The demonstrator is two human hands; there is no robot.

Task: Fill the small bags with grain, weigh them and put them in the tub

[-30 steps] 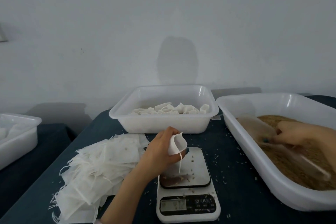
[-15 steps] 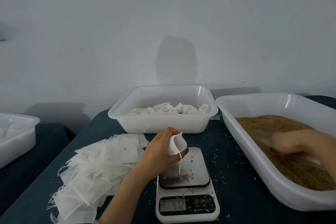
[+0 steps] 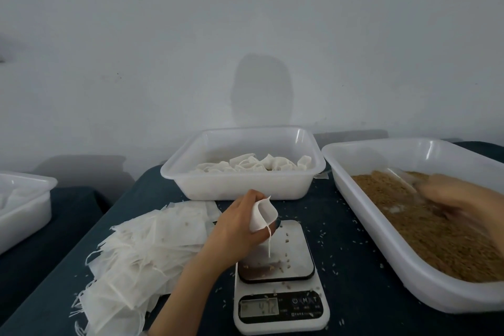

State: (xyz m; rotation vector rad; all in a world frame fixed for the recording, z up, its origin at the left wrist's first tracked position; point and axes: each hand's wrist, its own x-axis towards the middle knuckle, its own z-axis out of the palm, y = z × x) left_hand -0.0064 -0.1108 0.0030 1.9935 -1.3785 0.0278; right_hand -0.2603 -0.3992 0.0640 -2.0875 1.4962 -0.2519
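Observation:
My left hand (image 3: pixel 236 222) grips a small white bag (image 3: pixel 263 213) by its mouth, held open and upright over the white kitchen scale (image 3: pixel 278 275); the bag's drawstring hangs down over the steel plate, which carries several loose grains. My right hand (image 3: pixel 458 198), motion-blurred, is inside the large white tub of brown grain (image 3: pixel 425 229) on the right and holds a clear plastic scoop (image 3: pixel 403 180) in the grain. Behind the scale stands a white tub (image 3: pixel 240 185) holding several filled white bags (image 3: pixel 251 165).
A loose heap of flat empty bags (image 3: pixel 141 251) lies left of the scale on the dark blue table (image 3: pixel 351 254), which has grains scattered on it. Another white tub (image 3: pixel 24 207) stands at the far left on a separate surface. A pale wall is behind.
My right hand has swept the scoop through the grain, first toward the near right, then back up to the far side of the tub. My left hand and the bag have held still.

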